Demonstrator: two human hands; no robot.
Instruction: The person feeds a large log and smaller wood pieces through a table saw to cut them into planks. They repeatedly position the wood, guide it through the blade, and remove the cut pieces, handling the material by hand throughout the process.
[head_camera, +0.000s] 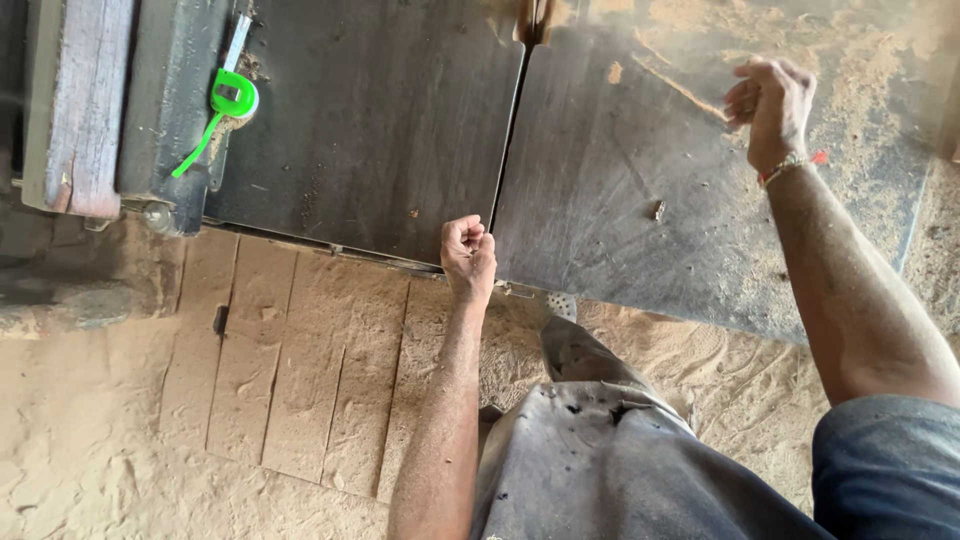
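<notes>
left hand (468, 250) fisted by the saw table (380, 130) slot, right hand (770, 105) curled empty; knuckles risk the blade (534, 18)

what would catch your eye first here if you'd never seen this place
The bright green tape measure at upper left stands out against the dark metal saw table. Next, the two hands: the left hand fisted at the table's near edge, the right hand curled above the sawdust-strewn right side.

Even daylight, fairly bright, soft shadows only. Hazy washed-out glare over the sawdust (880, 60) at the top right corner. Right hand (770, 105) slightly motion-blurred; edges bend from the wide lens.
</notes>
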